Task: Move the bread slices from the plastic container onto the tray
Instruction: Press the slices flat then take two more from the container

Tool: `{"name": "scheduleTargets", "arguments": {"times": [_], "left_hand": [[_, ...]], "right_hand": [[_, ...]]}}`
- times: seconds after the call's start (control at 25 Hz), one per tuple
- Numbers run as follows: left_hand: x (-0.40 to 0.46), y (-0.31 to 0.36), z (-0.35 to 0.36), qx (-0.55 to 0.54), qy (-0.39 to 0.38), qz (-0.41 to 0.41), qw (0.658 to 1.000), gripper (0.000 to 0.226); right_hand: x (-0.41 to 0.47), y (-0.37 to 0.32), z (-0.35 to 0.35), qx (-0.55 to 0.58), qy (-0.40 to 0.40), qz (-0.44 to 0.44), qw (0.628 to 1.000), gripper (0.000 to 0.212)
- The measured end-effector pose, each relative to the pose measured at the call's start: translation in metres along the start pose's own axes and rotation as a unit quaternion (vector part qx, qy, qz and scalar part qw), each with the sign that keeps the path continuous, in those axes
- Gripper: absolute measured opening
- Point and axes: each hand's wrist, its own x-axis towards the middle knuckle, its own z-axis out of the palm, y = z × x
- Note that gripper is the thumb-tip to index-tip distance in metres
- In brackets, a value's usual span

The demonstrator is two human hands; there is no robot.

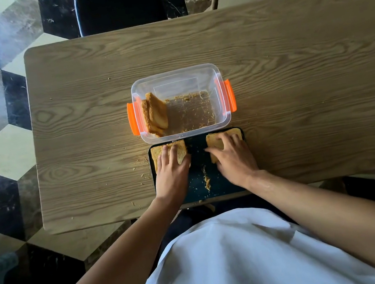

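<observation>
On the light wood-grain table (268,67) I see a dark rectangular tray (200,164). My left hand (171,171) lies flat on a toasted bread slice (179,149) at its 11 o'clock corner, and my right hand (233,156) presses fingers spread on another slice (215,141) at 1 o'clock. Remaining slices (154,115) lean at 9 o'clock inside the clear orange-latched plastic container (220,102).

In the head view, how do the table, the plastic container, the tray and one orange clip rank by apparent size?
1. table
2. plastic container and tray: look similar; hands hide part of the tray, so unranked
3. orange clip
</observation>
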Motion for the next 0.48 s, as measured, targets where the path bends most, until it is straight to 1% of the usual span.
{"name": "scheduleTargets", "arguments": {"times": [0.28, 0.48], "left_hand": [[-0.0005, -0.0072, 0.0007, 0.013, 0.009, 0.008, 1.000, 0.064], [-0.0059, -0.0076, -0.0007, 0.027, -0.012, 0.006, 1.000, 0.075]], "right_hand": [[0.0013, -0.0015, -0.0011, 0.015, -0.013, 0.005, 1.000, 0.056], [0.0000, -0.0052, -0.0024, 0.021, -0.015, 0.002, 1.000, 0.055]]}}
